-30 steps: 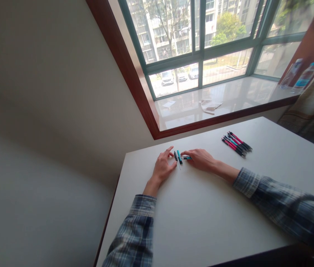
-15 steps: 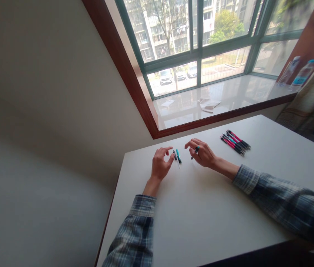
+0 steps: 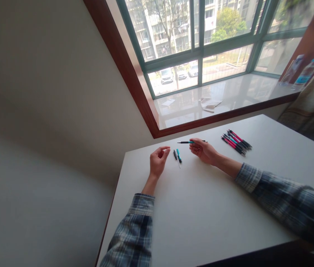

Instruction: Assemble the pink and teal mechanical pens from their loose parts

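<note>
My right hand [image 3: 204, 151] grips a teal and black pen [image 3: 185, 142] above the table, its pointed end toward the left and its other end showing past my knuckles. To the left, my left hand [image 3: 158, 162] is closed, thumb and forefinger tips together; whatever may be between them is too small to make out. Between the hands, pen parts lie side by side on the white table [image 3: 201, 207]: a short black piece [image 3: 175, 154], a teal and black barrel [image 3: 179, 155] and a thin whitish refill [image 3: 179, 163]. My left fingertips are apart from these.
Several pink, teal and black pens [image 3: 236, 142] lie in a row at the right back of the table. Behind it runs a window sill [image 3: 181, 115] with a crumpled white sheet [image 3: 210, 104] and plastic bottles [image 3: 307, 73]. A wall [image 3: 62, 111] stands on the left.
My right hand has turned and raised the pen, which now points left. My left thumb and forefinger, apart before, have come together, and that hand has moved slightly left of the parts.
</note>
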Available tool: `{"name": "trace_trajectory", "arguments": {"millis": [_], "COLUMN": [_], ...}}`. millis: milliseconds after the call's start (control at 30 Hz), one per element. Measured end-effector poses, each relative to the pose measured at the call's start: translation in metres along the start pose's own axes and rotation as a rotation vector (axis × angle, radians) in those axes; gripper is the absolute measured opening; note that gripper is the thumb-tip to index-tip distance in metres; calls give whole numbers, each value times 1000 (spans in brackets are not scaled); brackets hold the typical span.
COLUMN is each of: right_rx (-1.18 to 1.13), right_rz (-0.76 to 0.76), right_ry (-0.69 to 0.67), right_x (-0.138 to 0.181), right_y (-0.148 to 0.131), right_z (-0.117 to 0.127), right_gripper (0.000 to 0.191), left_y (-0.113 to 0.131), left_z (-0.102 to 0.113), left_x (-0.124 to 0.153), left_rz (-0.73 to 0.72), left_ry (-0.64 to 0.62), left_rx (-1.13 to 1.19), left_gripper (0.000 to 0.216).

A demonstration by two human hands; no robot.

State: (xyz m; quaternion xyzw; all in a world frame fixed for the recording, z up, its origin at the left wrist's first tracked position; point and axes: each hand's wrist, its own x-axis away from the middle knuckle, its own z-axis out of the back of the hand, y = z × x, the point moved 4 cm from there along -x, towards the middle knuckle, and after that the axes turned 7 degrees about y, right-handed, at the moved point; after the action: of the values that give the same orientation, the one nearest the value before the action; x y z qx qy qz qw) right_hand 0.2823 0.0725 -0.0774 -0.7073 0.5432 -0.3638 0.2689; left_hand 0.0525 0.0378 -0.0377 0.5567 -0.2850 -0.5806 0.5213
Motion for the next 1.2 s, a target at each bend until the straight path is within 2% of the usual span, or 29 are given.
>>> {"name": "trace_trajectory", "arguments": {"millis": [133, 467, 600, 800, 1033, 1200], "right_rx": [-24, 17, 54, 118, 335, 479], "right_rz": [-127, -139, -155, -112, -82, 28], "right_ry": [-100, -168, -223, -333, -561, -630], "right_x": [9, 10, 10, 11, 21, 21], "right_y": [8, 12, 13, 15, 15, 14], "right_z": [-5, -9, -10, -14, -23, -24], "right_gripper": [18, 17, 23, 29, 38, 44], "left_y": [-2, 1, -1, -7, -3, -5], "left_z": [-5, -11, -8, -4, -11, -10], "left_x": [0, 2, 1, -2, 1, 1], "left_rz": [55, 42, 51, 176, 274, 291], "left_ry": [-37, -83, -42, 39, -56, -29], "left_rx": [114, 156, 197, 373, 488, 501], "left_gripper": [41, 37, 34, 32, 41, 41]}}
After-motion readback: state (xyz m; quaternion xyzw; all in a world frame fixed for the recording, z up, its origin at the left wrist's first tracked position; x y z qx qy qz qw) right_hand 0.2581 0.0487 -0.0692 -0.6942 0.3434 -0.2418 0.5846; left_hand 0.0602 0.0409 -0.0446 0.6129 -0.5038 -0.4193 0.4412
